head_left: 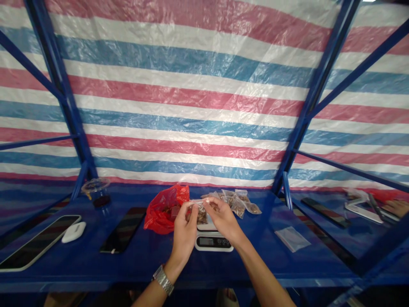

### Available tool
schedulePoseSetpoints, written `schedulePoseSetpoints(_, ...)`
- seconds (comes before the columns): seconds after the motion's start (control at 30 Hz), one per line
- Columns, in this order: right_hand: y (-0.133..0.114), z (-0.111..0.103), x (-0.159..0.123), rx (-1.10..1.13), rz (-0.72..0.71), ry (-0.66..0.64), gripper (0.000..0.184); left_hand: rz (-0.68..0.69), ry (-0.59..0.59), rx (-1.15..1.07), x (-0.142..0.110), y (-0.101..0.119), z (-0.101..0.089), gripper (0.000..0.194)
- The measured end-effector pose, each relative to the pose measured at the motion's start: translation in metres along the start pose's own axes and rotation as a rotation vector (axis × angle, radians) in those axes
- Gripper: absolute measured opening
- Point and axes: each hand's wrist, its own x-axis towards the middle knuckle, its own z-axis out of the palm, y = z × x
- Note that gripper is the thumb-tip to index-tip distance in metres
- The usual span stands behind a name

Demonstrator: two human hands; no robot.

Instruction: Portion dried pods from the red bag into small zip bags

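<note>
Both my hands pinch the top edge of a clear zip bag (202, 216) with brown bits inside. My left hand (185, 232) grips its left corner, and my right hand (225, 219) grips the right side of the same edge. Below the bag, partly covered by it and my hands, is a white digital scale (214, 243) with a dark control panel. A crumpled red plastic bag (156, 213) lies open just left of my left hand, with dark brown pieces in it. Behind my right hand, several filled zip bags (239, 207) lie in a heap.
On the blue table (255, 264), flat clear bags (292, 238) lie to the right. At left are a black phone (123, 230), a white-edged phone (38, 243), a white earbud case (73, 232) and a plastic cup (99, 194). Another person's hand (396, 207) shows far right.
</note>
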Motion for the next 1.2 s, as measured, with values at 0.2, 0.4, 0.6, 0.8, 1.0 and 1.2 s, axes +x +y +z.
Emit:
schedulePoseSetpoints(0.2,-0.013,0.002,-0.001,0.009,-0.014,0.114,0.03,0.046,0.005,-0.068,0.003,0.007,0.018,0.03)
schedulePoseSetpoints(0.4,-0.012,-0.002,0.001,0.053,0.013,0.146,0.033,0.053,0.005,-0.134,0.004,0.005,0.028,0.03)
schedulePoseSetpoints(0.6,-0.009,-0.006,-0.003,-0.018,-0.026,0.103,0.033,0.033,0.038,-0.074,0.005,0.006,0.021,0.034)
schedulePoseSetpoints(0.8,-0.011,-0.007,-0.004,-0.066,-0.02,0.096,0.03,0.013,0.035,-0.021,0.005,0.008,0.018,0.034)
schedulePoseSetpoints(1.0,-0.016,0.0,-0.007,-0.172,-0.101,0.065,0.024,0.041,0.001,0.078,0.007,0.0,0.007,0.024)
schedulePoseSetpoints(1.2,-0.012,-0.022,-0.011,-0.321,-0.087,0.137,0.026,-0.025,-0.058,0.051,0.002,0.001,0.008,0.036)
